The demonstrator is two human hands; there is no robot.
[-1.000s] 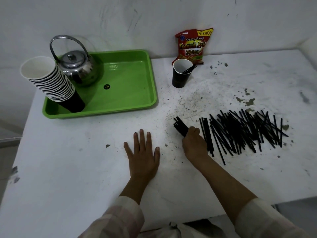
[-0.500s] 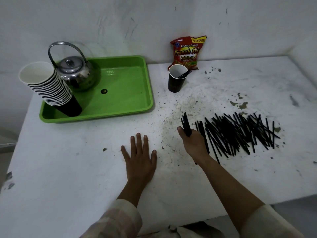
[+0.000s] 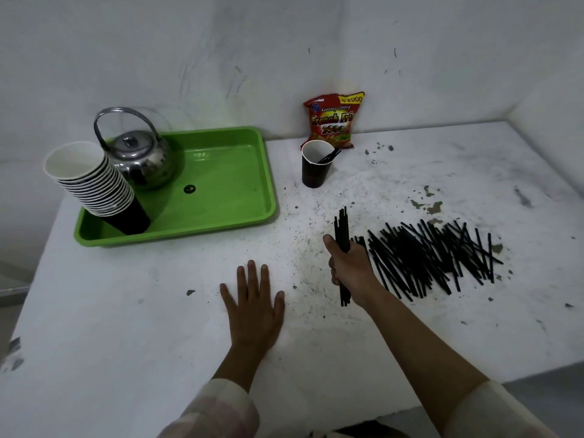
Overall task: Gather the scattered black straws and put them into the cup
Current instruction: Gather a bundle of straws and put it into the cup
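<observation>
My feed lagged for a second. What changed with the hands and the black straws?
The right hand has swung its gripped bundle of black plastic straws from slanting to nearly upright. The left hand stays flat on the white table; the scattered straw pile and black paper cup are unmoved.

White table (image 3: 126, 311) under straws (image 3: 436, 257), tray (image 3: 221, 216)

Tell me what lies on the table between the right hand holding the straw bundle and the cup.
Nothing solid: in the head view the stretch of table between the right hand, gripping its straw bundle, and the cup holds only dark specks and stains.
</observation>
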